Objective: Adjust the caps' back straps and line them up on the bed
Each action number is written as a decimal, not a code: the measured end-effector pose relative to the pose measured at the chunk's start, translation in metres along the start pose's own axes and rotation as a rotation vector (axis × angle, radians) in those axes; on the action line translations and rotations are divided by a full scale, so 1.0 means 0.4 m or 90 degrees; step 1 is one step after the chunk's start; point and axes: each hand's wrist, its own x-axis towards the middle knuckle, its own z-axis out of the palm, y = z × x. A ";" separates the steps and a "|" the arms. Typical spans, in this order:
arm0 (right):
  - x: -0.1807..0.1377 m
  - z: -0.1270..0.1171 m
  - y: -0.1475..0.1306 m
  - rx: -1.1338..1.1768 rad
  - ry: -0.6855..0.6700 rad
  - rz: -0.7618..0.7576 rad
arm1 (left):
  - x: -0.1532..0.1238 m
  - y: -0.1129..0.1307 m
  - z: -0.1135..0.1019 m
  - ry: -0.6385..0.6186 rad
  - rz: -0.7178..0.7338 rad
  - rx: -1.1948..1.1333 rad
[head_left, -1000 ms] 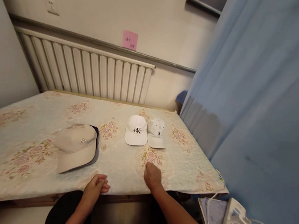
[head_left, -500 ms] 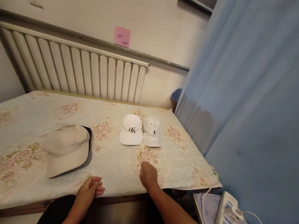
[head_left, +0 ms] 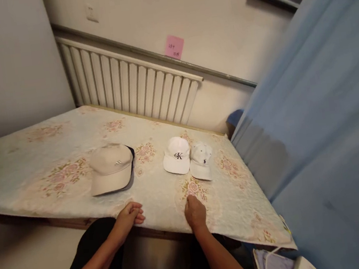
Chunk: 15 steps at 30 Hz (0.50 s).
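My left hand (head_left: 130,214) rests at the near edge of the floral bed cover (head_left: 158,190), its fingers loosely curled together and nothing seen in them. A beige baseball cap (head_left: 111,167) with a small three-stripe logo lies just beyond it, on top of a dark cap (head_left: 132,155) that shows only along its right side. Closed in a fist, my right hand (head_left: 195,213) lies on the cover in front of two white caps. The left one is a white cap with CK lettering (head_left: 175,150). Touching its right side is a white cap with a small dark emblem (head_left: 201,157).
A white radiator (head_left: 130,86) runs along the wall behind the bed. To the right hangs a blue curtain (head_left: 325,133). A white power strip (head_left: 304,268) sits on a small stand at the lower right. A pink note (head_left: 174,47) is stuck on the wall.
The view has turned left, so everything appears further right in the picture. Both hands keep the same pose, and the caps have not moved on the bed.
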 end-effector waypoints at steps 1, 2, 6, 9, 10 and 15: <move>0.000 -0.001 0.000 0.000 0.000 0.000 | -0.003 0.005 -0.001 -0.003 -0.006 -0.017; 0.000 -0.002 -0.001 -0.001 0.000 0.001 | -0.006 0.009 -0.004 -0.006 -0.014 -0.036; 0.000 -0.006 -0.002 -0.004 -0.001 0.001 | -0.004 0.032 -0.022 -0.006 -0.041 -0.122; -0.001 -0.008 -0.002 -0.007 -0.002 0.000 | 0.016 0.054 -0.047 0.018 -0.053 -0.183; -0.001 -0.008 -0.002 -0.007 -0.003 0.001 | 0.025 0.062 -0.058 0.027 -0.055 -0.201; -0.003 -0.010 -0.003 -0.009 -0.003 0.003 | 0.066 0.098 -0.128 0.070 -0.058 -0.286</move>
